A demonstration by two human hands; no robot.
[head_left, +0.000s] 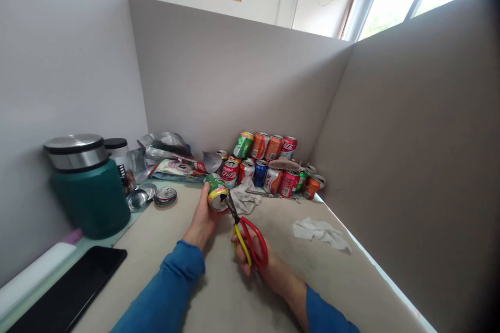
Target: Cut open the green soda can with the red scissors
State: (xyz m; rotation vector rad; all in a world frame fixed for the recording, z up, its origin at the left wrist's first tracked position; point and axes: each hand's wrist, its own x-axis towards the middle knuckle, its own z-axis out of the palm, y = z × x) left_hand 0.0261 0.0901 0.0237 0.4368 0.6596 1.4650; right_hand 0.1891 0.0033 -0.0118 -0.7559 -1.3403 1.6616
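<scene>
Near the middle of the table, my left hand is wrapped round a green and yellow can, which is tilted with its top end toward me. My right hand grips a cutting tool with one red and one yellow handle. The tool's dark blades reach up to the can's top, at the dark opening; whether they are inside it is too small to tell. A crumpled whitish cloth lies just behind the can and tool.
Stacked drink cans stand along the back. At the left are a green jug, a black phone, metal lids and plastic packages. A white tissue lies at the right. Grey partitions surround the table.
</scene>
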